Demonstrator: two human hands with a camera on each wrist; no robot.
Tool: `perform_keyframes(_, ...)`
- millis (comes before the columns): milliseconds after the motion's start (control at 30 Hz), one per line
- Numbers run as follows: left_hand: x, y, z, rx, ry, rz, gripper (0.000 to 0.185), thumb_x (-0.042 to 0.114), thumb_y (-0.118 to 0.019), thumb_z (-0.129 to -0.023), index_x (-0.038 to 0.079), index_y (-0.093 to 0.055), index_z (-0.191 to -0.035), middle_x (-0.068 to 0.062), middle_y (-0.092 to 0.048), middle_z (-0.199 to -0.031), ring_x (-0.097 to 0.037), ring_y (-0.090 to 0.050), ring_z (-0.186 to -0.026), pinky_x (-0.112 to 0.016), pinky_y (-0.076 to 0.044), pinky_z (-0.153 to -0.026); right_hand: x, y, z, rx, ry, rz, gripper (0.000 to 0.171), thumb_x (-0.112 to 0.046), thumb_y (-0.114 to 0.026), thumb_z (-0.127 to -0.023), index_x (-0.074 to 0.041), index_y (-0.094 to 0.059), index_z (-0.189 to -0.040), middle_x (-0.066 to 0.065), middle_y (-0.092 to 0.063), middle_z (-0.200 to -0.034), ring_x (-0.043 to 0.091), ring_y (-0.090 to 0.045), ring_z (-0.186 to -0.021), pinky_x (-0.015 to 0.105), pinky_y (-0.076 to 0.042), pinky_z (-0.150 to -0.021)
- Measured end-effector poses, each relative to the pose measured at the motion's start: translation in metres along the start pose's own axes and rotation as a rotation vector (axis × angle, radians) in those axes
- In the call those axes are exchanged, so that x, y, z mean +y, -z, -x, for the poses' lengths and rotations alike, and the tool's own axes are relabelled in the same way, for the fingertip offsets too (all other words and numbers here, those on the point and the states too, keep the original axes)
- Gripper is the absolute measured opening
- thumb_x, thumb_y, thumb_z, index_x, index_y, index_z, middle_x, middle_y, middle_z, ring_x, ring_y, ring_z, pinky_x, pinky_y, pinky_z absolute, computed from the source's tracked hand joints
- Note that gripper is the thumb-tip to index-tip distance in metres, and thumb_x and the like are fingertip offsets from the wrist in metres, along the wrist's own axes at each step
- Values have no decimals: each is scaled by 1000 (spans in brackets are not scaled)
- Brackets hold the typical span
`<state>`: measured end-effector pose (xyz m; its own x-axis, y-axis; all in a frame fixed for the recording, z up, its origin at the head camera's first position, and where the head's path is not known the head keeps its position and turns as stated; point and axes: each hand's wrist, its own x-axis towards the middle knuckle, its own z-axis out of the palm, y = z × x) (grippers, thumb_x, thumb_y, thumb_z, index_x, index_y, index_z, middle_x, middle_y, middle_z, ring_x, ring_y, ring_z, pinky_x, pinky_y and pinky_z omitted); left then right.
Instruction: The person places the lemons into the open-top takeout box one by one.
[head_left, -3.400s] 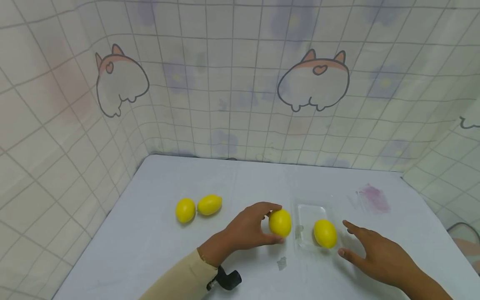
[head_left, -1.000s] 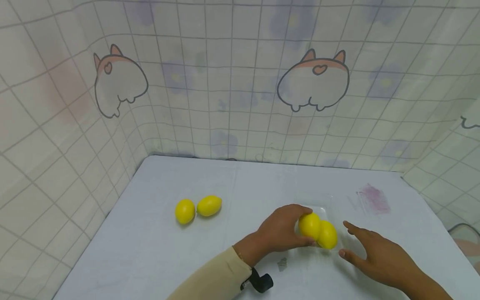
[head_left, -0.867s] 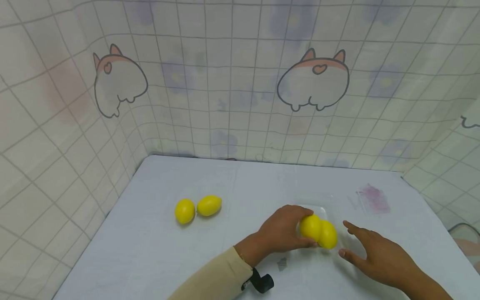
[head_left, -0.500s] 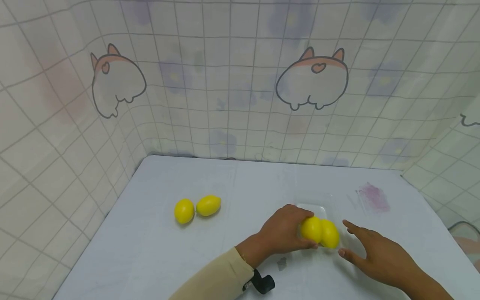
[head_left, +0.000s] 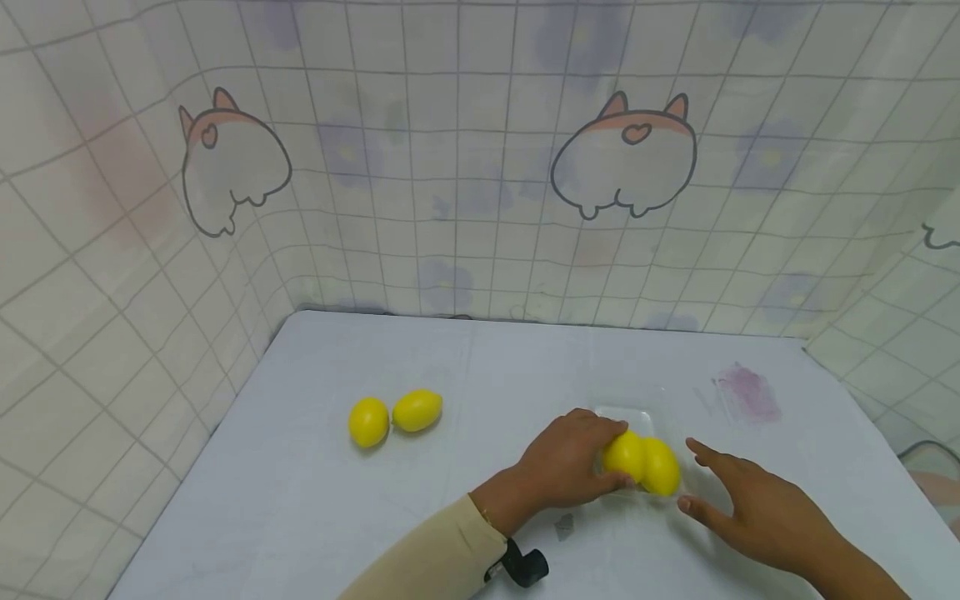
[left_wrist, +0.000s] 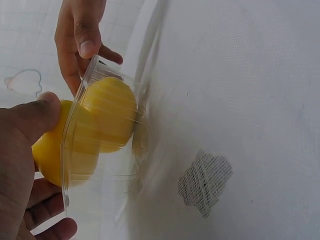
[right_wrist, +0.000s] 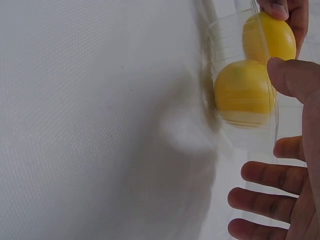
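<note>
My left hand [head_left: 566,460] holds a yellow lemon [head_left: 625,457] between thumb and fingers, partly inside a clear plastic container [head_left: 628,414]. Against it on the right lies a second lemon [head_left: 663,468], low in the container. The left wrist view shows the held lemon [left_wrist: 47,152] sticking up above the container's rim, while the other lemon [left_wrist: 111,111] sits deeper behind the clear wall. Just right of the container, my right hand [head_left: 765,512] is held with fingers spread and nothing in its grasp. Its thumb is close to the container's rim in the right wrist view.
Two more lemons, one rounder-looking [head_left: 368,422] and one lying lengthwise [head_left: 417,411], rest side by side on the white table [head_left: 300,517] at left. A pinkish stain [head_left: 747,393] marks the back right. A patterned curtain [head_left: 450,208] encloses the back and sides.
My left hand has carried its lemon rightward from beside the container into it, against the other lemon, which has shifted slightly right. The right hand has stayed nearly still.
</note>
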<state>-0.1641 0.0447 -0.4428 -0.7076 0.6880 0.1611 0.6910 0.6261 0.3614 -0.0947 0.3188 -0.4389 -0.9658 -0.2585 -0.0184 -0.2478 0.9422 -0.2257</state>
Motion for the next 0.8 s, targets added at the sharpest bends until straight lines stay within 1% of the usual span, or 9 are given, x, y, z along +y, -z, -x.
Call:
perform_keyframes(233,1,1,0,-3,-11,-44,65,55,-66,-96,19,-55,-149,13,-59,-142,-9,-53,-125,-25,-42,-106,0,1,0,-7,-4,4,88,-74,-60,-89,-12,-50,-151,17,-64,-134,43,-62,-117,65,-55,-79)
perform_keyframes(367,2,0,-1,-8,1,-76,65,57,-67,-95,21,-56,-148,14,-59,-141,-9,-53,-125,-28,-44,-104,-1,1,0,-10,-8,0,89,-74,-60,-89,-12,-49,-152,16,-64,-136,43,-62,-118,65,-55,-80)
perform_keyframes(633,7,-1,-3,3,32,-155,64,60,-70,-91,25,-60,-144,15,-63,-136,-10,-55,-122,-28,-47,-99,0,-1,1,-5,-15,-11,89,-73,-60,-89,-13,-48,-153,15,-62,-138,43,-61,-119,65,-54,-81)
perform_keyframes(800,12,3,-5,-10,43,-193,63,59,-72,-89,26,-63,-141,15,-64,-133,-10,-55,-120,-27,-47,-96,0,-1,2,-8,-23,-8,90,-74,-60,-89,-13,-47,-153,16,-62,-138,43,-61,-119,66,-54,-80)
